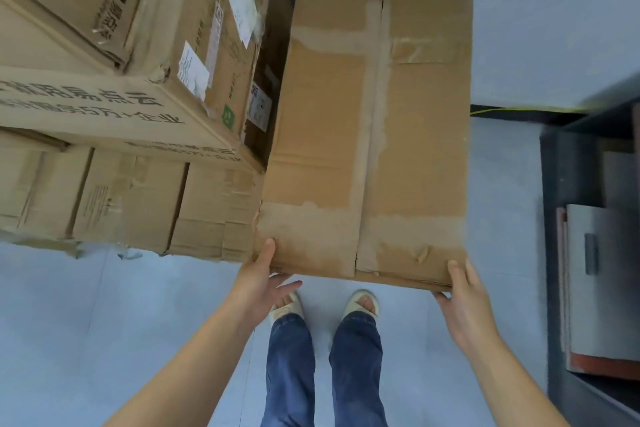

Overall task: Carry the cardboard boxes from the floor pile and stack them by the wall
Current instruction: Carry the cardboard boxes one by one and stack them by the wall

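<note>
Hands on box beside stack

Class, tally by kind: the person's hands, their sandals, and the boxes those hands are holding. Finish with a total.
Hands: 2, left hand and right hand
Sandals: 2, left sandal and right sandal
Boxes held: 1, cardboard box
Total: 5

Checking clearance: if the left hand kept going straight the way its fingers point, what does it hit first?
Likely nothing new: the left hand already grips the taped box at its near corner, fingers beneath. Depth under the box is unclear.
</note>
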`<state>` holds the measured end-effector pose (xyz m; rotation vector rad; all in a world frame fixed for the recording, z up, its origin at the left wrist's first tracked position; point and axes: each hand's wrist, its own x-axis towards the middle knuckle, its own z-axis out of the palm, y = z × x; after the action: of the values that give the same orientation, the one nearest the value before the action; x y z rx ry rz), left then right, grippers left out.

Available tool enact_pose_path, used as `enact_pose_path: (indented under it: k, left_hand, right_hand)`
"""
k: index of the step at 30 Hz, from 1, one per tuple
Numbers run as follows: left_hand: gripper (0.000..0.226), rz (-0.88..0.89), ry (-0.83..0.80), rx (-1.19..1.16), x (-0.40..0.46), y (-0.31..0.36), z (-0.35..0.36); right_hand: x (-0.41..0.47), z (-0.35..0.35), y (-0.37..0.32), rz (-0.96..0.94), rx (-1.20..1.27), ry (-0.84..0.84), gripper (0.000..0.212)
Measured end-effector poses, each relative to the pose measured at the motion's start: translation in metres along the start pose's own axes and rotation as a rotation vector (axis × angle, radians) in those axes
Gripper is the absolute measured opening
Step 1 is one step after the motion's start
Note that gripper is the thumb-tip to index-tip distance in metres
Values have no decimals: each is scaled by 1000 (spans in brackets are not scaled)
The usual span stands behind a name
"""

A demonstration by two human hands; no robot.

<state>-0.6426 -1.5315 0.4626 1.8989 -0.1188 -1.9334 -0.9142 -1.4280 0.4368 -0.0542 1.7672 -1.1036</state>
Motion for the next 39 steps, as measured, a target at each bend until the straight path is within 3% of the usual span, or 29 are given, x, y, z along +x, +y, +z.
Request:
enact_pose_path:
  k: [8,15,22,24,27,30,34,39]
  left_hand:
    - [31,144,-49,-5,26,40,19]
    - [41,109,31,168,21,20,8]
    - [29,79,81,274,-18,42,13]
    - [29,186,126,456,-47,49,8]
    - [48,397,101,695,-103,55,-3]
    - [39,590,-14,775,-166,55,-15]
    - [30,843,-150,750,-242,43,-27]
    - [31,975,-296,640,-293,20,-42]
  right_hand:
    - [35,18,-36,-82,-45,-56,36]
    - [26,4,-15,-40,-161,-97,44]
    - [14,-2,-41,-59,-453,-103,44]
    - [-6,-5,-59,-137,-572,-106,51]
    - [-56,-14,-88,-253,-588,-151,57]
    - [-119,-25,-110,-417,-554,-251,52]
    - [-208,-42,-123,-542,-464,-318,44]
    - [-290,-66,-92,-577,-320,-140,49]
